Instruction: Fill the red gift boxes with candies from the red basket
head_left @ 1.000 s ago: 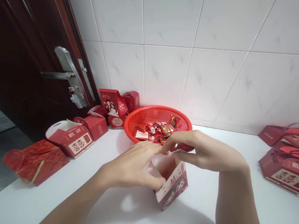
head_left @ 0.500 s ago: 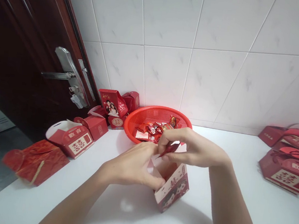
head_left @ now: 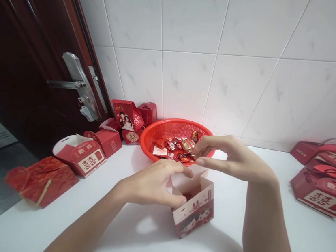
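An open-topped paper box (head_left: 195,215) with a double-happiness sign and cartoon faces stands tilted toward me on the white table (head_left: 129,240). My left hand (head_left: 156,184) grips its left side, thumb on the near edge and fingers at the far rim. Something red shows inside, too hidden to make out. My right hand (head_left: 228,158) is raised above and behind the box, fingers curved and apart from the thumb, with nothing visible between them. Just beyond the hands is a red mesh basket (head_left: 146,139) holding several wrapped candies (head_left: 174,144).
Red gift boxes (head_left: 90,159) line the table's left side, with a red rope-handled one (head_left: 46,180) nearest. More red boxes (head_left: 325,192) are grouped at the right. A tiled wall (head_left: 239,94) backs the table; a dark door (head_left: 28,43) stands at the left.
The dark red wrapped piece my right hand held over the box is no longer in its fingers. That hand has moved up and right, its fingers opening. My left hand still grips the box.
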Demonstrator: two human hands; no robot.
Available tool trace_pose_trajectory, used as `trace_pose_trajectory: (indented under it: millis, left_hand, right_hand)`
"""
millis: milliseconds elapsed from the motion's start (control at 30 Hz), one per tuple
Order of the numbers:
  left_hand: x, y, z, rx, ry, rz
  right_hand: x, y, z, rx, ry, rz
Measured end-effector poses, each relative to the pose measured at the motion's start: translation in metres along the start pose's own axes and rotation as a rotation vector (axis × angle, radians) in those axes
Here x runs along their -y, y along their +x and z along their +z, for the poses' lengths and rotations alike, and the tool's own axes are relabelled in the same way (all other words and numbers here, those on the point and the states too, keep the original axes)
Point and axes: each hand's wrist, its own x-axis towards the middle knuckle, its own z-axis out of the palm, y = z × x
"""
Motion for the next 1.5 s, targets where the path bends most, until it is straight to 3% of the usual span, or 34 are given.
trace_pose_trajectory:
  millis: [133,267,433,633,800,1033,1200,1500]
  left_hand:
    - [0.004,0.003,0.0,-0.025,0.032,0.095]
    - [0.008,0.006,-0.002,-0.059,0.104,0.17]
    - [0.014,0.012,-0.002,-0.107,0.114,0.203]
    - [0.015,0.016,0.006,-0.027,0.004,0.294]
    - [0.013,0.012,0.007,-0.061,0.027,0.252]
    - [0.029,0.024,0.009,-0.092,-0.057,0.156]
    - [0.036,0.034,0.015,-0.076,-0.202,0.143]
    - [0.031,0.034,0.021,-0.134,-0.104,0.214]
  right_hand:
    - [-0.005,-0.01,-0.01,-0.12,0.049,0.066]
    - [-0.026,-0.023,-0.005,-0.104,0.056,0.152]
    - [-0.062,-0.056,0.031,-0.05,0.247,0.292]
    - [-0.07,-0.081,0.081,-0.28,0.519,0.338]
    - [-0.067,-0.085,0.101,-0.469,0.535,0.349]
    - [-0.068,-0.091,0.106,-0.705,0.503,0.415]
    - [-0.063,-0.092,0.108,-0.701,0.501,0.425]
    - [-0.062,-0.097,0.108,-0.768,0.382,0.308]
